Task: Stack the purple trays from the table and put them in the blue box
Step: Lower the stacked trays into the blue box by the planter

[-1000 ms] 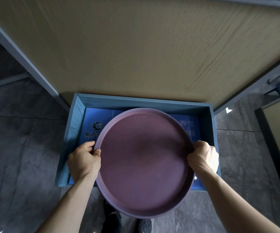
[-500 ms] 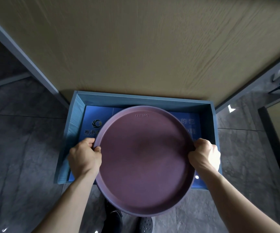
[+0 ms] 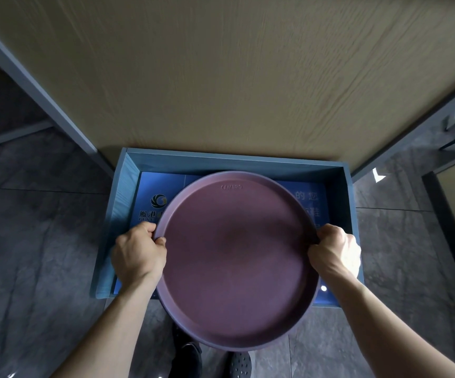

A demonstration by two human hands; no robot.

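Little shift since 1.0 s ago: purple tray stack [image 3: 237,257] edged slightly further over blue box [image 3: 128,214]. Left hand [image 3: 138,255], right hand [image 3: 335,251] clenched on opposite rims. Near edge overhangs front wall; lowering apparently pending.

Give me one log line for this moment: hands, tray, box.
left hand: gripping tray rim | right hand: gripping opposite rim | purple tray: held over blue box, near edge overhanging front wall | not yet set down
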